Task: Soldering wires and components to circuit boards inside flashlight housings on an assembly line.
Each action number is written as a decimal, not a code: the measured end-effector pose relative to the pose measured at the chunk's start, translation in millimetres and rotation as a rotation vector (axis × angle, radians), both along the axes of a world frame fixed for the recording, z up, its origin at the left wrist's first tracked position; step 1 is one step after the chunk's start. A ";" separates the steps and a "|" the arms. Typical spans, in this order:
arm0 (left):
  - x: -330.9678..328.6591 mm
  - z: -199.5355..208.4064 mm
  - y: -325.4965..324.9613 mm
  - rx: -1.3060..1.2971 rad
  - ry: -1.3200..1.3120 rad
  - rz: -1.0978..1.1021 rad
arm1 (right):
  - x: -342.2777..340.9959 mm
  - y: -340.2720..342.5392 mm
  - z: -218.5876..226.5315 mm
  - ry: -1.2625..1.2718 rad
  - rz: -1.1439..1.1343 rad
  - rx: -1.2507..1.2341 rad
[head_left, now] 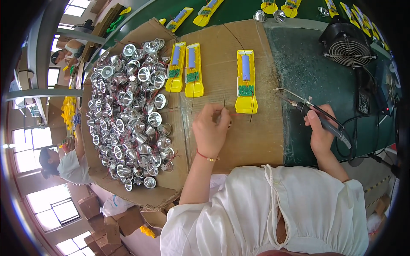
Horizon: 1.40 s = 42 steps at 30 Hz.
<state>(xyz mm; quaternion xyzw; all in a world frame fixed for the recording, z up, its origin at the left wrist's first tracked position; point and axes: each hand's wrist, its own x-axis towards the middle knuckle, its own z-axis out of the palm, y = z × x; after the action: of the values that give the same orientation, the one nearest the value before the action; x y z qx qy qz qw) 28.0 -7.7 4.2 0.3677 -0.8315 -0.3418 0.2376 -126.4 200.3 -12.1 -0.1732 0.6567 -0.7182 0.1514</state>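
Note:
My left hand (211, 130) is pinched on a thin dark wire (224, 101) that pokes up past the fingertips; fine red strands show beside them, and whatever else the palm covers is hidden. Just right of it lies a yellow flashlight housing (246, 104) with a purple battery cell (246, 67), a green circuit board (246, 90) and black wires. In my right hand (321, 132) is a soldering iron (326, 123), fingers wrapped round its handle. Its tip and a curved thin metal feed tube point left toward the housing, apart from it.
Two more yellow housings (193, 79) lie on the cardboard sheet (265, 141). A cardboard box of silver reflectors (128, 98) with red wires fills the left. At the back right stands a black fan (348, 47); cables hang below it. Another person (70, 164) works at far left.

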 end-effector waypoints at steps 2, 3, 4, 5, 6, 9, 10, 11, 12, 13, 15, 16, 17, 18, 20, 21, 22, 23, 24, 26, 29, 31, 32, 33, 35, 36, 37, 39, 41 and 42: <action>-8.1 5.2 -0.3 0.119 0.080 -0.038 | 3.6 -3.3 6.6 0.017 0.034 0.004; -8.8 4.5 -2.2 0.247 0.097 -0.030 | 4.8 -4.8 8.2 0.041 0.062 0.011; -8.7 4.0 -4.5 0.373 0.112 -0.019 | 6.8 -8.4 10.6 0.054 0.089 0.013; -10.7 3.2 -6.9 0.484 0.142 0.004 | 7.1 -13.0 10.4 0.144 0.106 0.025; -12.9 2.2 -7.7 0.490 0.138 -0.004 | 8.0 -18.0 10.4 0.233 0.123 0.037; -21.6 -3.6 -8.0 0.368 0.099 -0.026 | 9.7 -34.9 12.0 0.210 0.184 0.034; -22.0 -7.2 -9.0 0.349 0.092 -0.031 | 9.3 -35.2 13.6 0.225 0.253 0.121; -22.9 -9.0 -9.9 0.330 0.086 -0.036 | 10.2 -37.8 12.2 0.224 0.251 0.125; -24.6 -6.9 -10.0 0.333 0.084 -0.037 | 11.9 -41.8 9.4 0.184 0.199 0.115; -28.0 -1.5 -8.3 0.306 0.044 -0.054 | 12.4 -44.2 7.0 0.145 0.147 0.108; -31.2 1.1 -8.1 0.284 0.003 -0.071 | 10.3 -47.4 5.3 0.130 0.128 0.085; -31.7 0.3 -8.8 0.300 -0.016 -0.066 | 9.6 -48.8 5.0 0.119 0.129 0.055; -32.1 -0.3 -9.4 0.315 -0.034 -0.060 | 9.1 -49.6 4.5 0.108 0.131 0.024; -32.6 -0.1 -9.6 0.320 -0.036 -0.058 | 8.9 -49.6 4.0 0.106 0.132 0.028; -34.1 1.8 -10.8 0.348 -0.056 -0.062 | 8.7 -50.2 3.8 0.078 0.154 0.084; -35.0 2.6 -10.9 0.351 -0.058 -0.064 | 8.3 -49.9 3.9 0.076 0.152 0.087; -34.7 3.6 -11.3 0.345 -0.065 -0.070 | 7.8 -50.1 3.9 0.057 0.158 0.081; -34.4 3.9 -11.7 0.338 -0.072 -0.077 | 7.6 -50.3 4.3 0.039 0.163 0.075; -33.9 3.1 -12.3 0.339 -0.073 -0.076 | 8.0 -51.1 5.3 0.037 0.164 0.075; -33.4 1.3 -13.7 0.387 -0.070 -0.065 | 8.9 -53.0 8.3 -0.101 0.151 0.067; -35.6 3.5 -14.2 0.371 -0.076 -0.067 | 9.8 -51.2 10.6 -0.117 0.104 -0.034; -36.6 5.9 -14.5 0.375 -0.094 -0.072 | 6.9 -45.5 12.7 -0.092 0.096 -0.021; -36.5 7.1 -14.8 0.378 -0.112 -0.079 | 6.3 -43.6 13.7 -0.069 0.087 -0.008; -35.7 7.3 -14.9 0.377 -0.112 -0.080 | 7.0 -43.4 14.0 -0.068 0.086 -0.009; -35.2 4.2 -15.2 0.367 -0.098 -0.079 | 7.3 -42.6 12.3 -0.080 0.082 0.001; -34.7 2.8 -15.5 0.366 -0.097 -0.081 | 7.8 -42.0 11.2 -0.079 0.079 0.000; -34.5 2.0 -15.4 0.358 -0.084 -0.089 | 8.0 -40.9 10.6 -0.079 0.087 0.003; -35.1 1.7 -14.0 0.349 -0.070 -0.097 | 7.3 -39.1 10.9 -0.078 0.095 0.006; -34.6 2.0 -11.8 0.425 0.008 -0.090 | 6.6 -38.0 12.3 -0.093 0.089 -0.002; -34.1 4.1 -10.6 0.425 0.006 -0.089 | 6.0 -37.4 12.3 -0.095 0.090 -0.002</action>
<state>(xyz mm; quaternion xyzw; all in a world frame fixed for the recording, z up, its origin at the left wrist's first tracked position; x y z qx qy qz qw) -6.1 -18.2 8.3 0.3716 -0.7555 -0.5206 0.1419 -120.3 162.9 0.2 -0.1683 0.6396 -0.7187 0.2143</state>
